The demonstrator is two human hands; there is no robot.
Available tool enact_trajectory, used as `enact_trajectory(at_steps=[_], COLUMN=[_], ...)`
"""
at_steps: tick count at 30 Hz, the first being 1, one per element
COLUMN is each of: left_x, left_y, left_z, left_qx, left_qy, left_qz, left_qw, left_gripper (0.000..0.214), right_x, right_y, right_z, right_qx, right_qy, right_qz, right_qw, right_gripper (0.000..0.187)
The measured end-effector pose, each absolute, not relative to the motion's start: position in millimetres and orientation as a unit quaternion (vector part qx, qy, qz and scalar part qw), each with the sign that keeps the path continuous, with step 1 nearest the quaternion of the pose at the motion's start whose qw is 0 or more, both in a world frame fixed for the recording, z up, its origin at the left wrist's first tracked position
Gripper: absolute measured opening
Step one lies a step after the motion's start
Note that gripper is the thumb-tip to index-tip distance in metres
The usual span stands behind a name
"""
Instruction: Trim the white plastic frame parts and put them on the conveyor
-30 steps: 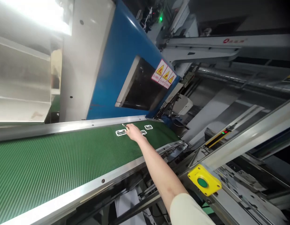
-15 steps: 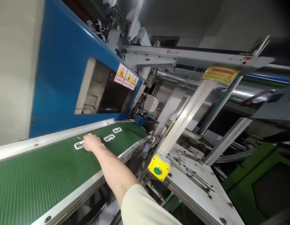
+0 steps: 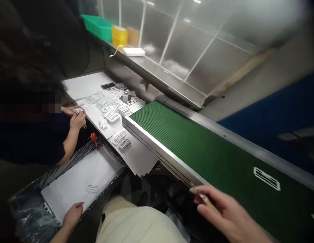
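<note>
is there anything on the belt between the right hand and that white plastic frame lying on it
Nothing visible. The right hand is at the near edge of the green belt, and only bare belt lies between it and the white frame further along.

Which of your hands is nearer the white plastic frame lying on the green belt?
The right. The right hand is at the belt's near edge, left of the white frame. The left hand rests far off on the grey sheet in the lined tray.
</note>
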State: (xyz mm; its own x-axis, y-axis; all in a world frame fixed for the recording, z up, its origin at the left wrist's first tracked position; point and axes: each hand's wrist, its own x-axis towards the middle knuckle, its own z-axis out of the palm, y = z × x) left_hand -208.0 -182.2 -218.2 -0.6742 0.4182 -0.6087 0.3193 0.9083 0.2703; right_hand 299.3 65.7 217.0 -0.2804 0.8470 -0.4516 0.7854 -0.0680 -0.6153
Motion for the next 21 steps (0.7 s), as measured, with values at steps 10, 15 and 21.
enact_trajectory(at_steps=[10, 15, 21], left_x=[-240.3, -254.9, -260.4], left_y=[-179.2, -147.3, -136.2], left_z=[-307.1, -350.8, -352.2], left_qx=[0.187, 0.256, 0.339], left_qy=[0.890, 0.871, 0.820], left_qz=[0.093, 0.057, -0.011], left_qw=[0.405, 0.415, 0.462], left_gripper=[0.040, 0.044, 0.019], right_x=[207.5, 208.9, 213.8], right_y=[28.1, 0.7, -28.0], right_z=[87.3, 73.3, 66.3], right_qx=[-0.572, -0.637, -0.692], right_qy=[-0.634, -0.532, -0.454], right_qz=[0.480, 0.516, 0.536], right_qw=[-0.199, -0.211, -0.165], right_gripper=[0.031, 0.030, 0.035])
